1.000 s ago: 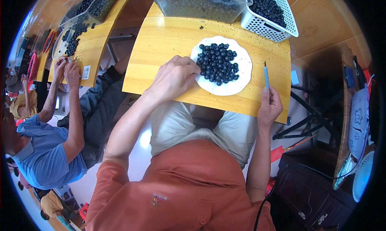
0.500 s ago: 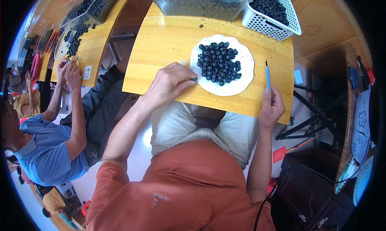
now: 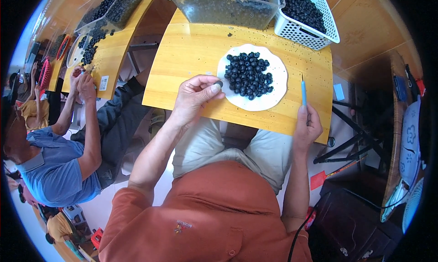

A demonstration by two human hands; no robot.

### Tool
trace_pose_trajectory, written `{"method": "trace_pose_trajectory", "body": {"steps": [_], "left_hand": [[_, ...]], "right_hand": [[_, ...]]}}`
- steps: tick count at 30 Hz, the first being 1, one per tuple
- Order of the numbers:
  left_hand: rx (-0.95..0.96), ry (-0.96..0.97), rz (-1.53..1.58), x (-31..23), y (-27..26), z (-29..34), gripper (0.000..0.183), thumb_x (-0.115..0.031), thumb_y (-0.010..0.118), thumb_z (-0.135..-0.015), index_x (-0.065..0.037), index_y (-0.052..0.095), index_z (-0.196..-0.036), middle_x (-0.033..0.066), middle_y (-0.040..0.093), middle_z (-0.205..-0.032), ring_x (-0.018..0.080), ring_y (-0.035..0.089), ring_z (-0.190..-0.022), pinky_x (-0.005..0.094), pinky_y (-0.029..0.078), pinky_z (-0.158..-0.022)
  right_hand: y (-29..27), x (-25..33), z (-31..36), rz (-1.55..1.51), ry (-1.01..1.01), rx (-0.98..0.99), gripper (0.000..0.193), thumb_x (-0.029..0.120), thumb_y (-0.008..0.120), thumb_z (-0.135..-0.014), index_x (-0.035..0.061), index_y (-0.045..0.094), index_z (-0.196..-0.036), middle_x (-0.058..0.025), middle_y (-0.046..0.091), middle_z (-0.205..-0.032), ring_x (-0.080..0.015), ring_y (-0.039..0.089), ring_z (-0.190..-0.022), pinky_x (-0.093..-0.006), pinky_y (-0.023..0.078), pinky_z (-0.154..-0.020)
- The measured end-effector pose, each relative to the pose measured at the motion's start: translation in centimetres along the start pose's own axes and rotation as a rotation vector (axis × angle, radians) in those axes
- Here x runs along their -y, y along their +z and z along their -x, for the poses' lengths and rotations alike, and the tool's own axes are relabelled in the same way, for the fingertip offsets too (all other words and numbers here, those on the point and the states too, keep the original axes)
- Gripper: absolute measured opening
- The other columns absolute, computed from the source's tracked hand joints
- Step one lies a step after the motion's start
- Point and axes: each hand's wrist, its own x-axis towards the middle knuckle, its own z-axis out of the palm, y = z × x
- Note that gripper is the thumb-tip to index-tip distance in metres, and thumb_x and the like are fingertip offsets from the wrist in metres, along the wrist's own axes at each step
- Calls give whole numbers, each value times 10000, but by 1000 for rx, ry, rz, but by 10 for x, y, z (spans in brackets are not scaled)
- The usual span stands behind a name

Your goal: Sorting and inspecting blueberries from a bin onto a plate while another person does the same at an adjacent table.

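Observation:
My left hand [image 3: 195,98] is at the left rim of a white scalloped plate [image 3: 277,91], thumb and fingers pinched on one small dark round ball [image 3: 219,84]. On the plate lies a heap of similar dark balls [image 3: 248,75]; they look like blueberries or beads, and I cannot tell which. My right hand [image 3: 308,125] rests at the table's front right, closed round a slim light-blue handled tool [image 3: 304,94]. Its thin dark tip points away from me, apart from the plate.
A clear tub [image 3: 228,13] and a white perforated basket [image 3: 305,35], both full of dark balls, stand at the table's [image 3: 175,57] far side. Dark specks dot the wood. To the left, a person in a blue shirt [image 3: 59,171] works at another table [image 3: 121,47].
My left hand has turned, bringing the thumb and the pinched ball into plainer view. My right hand has barely moved with the tool. The whole view has shifted slightly.

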Motion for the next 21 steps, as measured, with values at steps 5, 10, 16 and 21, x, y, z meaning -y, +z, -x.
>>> {"method": "trace_pose_trajectory", "body": {"steps": [5,10,16,21], "left_hand": [[25,-77,364,5,13,2,144,-42,642,-904,-28,630,-1047,78,677,-898,161,679,-852,328,601,-819],[58,-111,493,9,22,5,132,-70,629,-919,-30,627,-1045,94,674,-937,181,679,-873,333,601,-821],[96,-134,530,11,33,11,138,-86,615,-931,-39,624,-1060,100,673,-987,192,676,-906,340,598,-835],[162,-140,565,15,31,12,171,-76,604,-931,-56,607,-1101,111,659,-1092,226,653,-1016,375,575,-892]], "right_hand": [[15,29,29,27,-13,147,237,131,639,-922,-42,657,-1083,-36,660,-830,-74,565,-716,-232,461,-636],[33,53,41,-58,-141,376,227,135,684,-896,-36,664,-1044,-65,647,-748,-83,566,-644,-246,456,-577],[40,53,41,-68,-190,415,226,128,694,-883,-37,665,-1036,-120,672,-782,-141,624,-654,-273,486,-591],[40,51,40,-43,-248,424,224,118,706,-867,-30,663,-1029,-138,681,-819,-195,658,-682,-293,505,-614]]}}
